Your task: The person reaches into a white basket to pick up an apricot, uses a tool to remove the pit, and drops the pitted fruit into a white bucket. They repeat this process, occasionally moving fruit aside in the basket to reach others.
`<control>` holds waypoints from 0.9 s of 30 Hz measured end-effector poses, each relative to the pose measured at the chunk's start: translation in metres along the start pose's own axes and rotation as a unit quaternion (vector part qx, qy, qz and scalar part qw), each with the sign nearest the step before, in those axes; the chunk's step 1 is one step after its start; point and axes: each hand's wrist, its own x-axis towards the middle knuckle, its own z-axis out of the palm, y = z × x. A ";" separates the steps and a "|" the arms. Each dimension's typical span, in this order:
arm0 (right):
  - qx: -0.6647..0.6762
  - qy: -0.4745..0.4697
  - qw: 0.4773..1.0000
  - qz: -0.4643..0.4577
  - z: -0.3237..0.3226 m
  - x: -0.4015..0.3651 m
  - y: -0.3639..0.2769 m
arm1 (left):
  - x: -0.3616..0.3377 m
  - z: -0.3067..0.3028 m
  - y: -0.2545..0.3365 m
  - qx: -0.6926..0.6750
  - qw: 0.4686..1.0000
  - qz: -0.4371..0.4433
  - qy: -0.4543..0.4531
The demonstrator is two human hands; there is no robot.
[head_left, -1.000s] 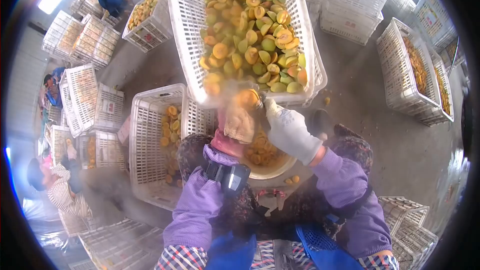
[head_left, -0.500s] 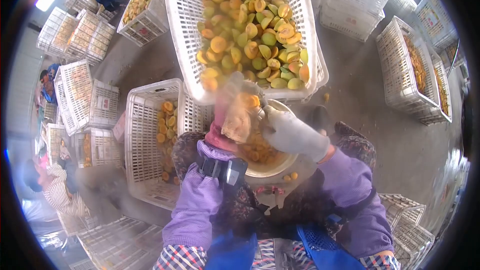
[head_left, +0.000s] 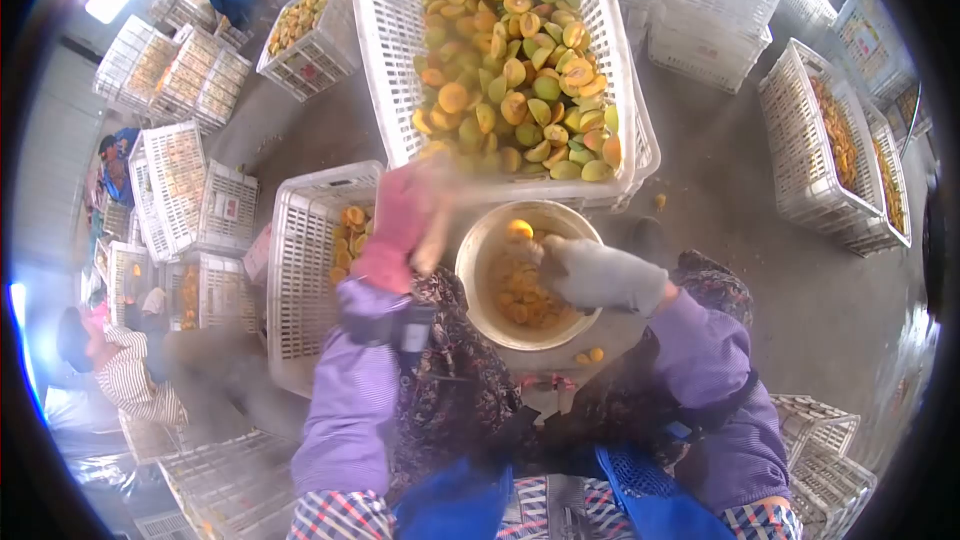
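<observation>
Two gloved hands parted, left hand (head_left: pixel 405 215) swung blurred toward side crate (head_left: pixel 292 270), right hand (head_left: pixel 600 275) over bowl (head_left: pixel 461 272), grips unclear.

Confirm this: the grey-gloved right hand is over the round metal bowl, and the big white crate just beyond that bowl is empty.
Not quite. The head view shows the big white crate piled with halved orange and green fruit, not empty. The rest holds: the grey-gloved right hand is over the round metal bowl.
</observation>
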 end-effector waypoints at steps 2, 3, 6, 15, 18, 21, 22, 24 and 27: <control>-0.128 -0.024 0.991 -0.020 0.010 -0.002 0.015 | -0.012 -0.045 0.001 0.256 0.966 -0.017 0.008; -0.190 -0.039 0.981 -0.031 0.017 -0.002 0.017 | -0.018 -0.061 -0.017 0.348 0.937 -0.018 0.010; -0.322 -0.051 0.945 0.008 0.028 0.003 0.017 | -0.021 -0.064 -0.012 0.521 0.850 0.074 0.036; -0.260 0.106 0.959 -0.040 0.016 0.005 0.022 | 0.103 0.026 -0.020 0.592 0.770 -0.006 -0.237; -0.250 0.147 0.956 -0.037 0.003 0.002 0.014 | 0.102 0.030 -0.016 0.570 0.794 0.016 -0.210; -0.152 0.251 0.950 -0.108 0.000 0.007 0.018 | 0.110 0.022 -0.017 0.568 0.778 0.085 -0.255; -0.134 0.276 0.942 -0.136 0.002 0.010 0.020 | 0.114 0.017 -0.018 0.575 0.759 0.115 -0.284; -0.101 0.325 0.920 -0.193 0.006 0.016 0.022 | 0.094 0.014 -0.010 0.339 0.904 0.059 -0.252; -0.099 0.380 0.897 -0.202 0.012 0.021 0.015 | 0.045 0.026 0.015 -0.011 0.988 -0.006 -0.157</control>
